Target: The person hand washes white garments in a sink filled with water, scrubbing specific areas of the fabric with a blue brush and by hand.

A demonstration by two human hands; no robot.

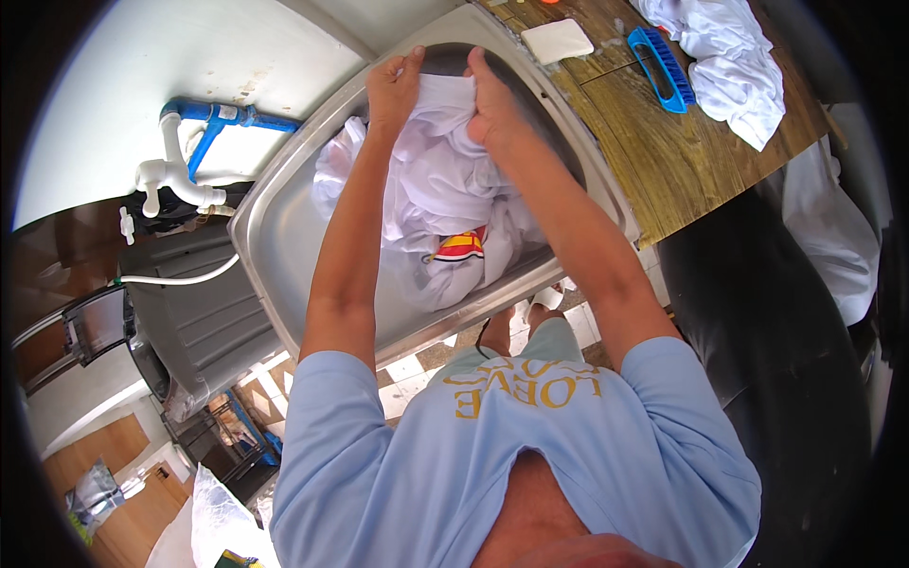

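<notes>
White cloth (pixel 440 156) lies bunched in a steel sink (pixel 284 237). At the sink's far end, my left hand (pixel 394 90) is closed on one edge of it. My right hand (pixel 490 99) grips the same stretch of cloth a short way to the right, so the fabric spans between the two hands. The rest hangs down into the heap below. A red and yellow patch (pixel 460 246) shows on the near part of the heap; whether it is a print or a separate item I cannot tell.
Right of the sink, a wooden tabletop (pixel 682 170) carries a blue scrubbing brush (pixel 663 71), a whitish soap bar (pixel 557 42) and more white cloth (pixel 734 66). A white tap (pixel 175 180) on blue pipe (pixel 213 118) juts from the left wall. Black padded material (pixel 767 312) stands at right.
</notes>
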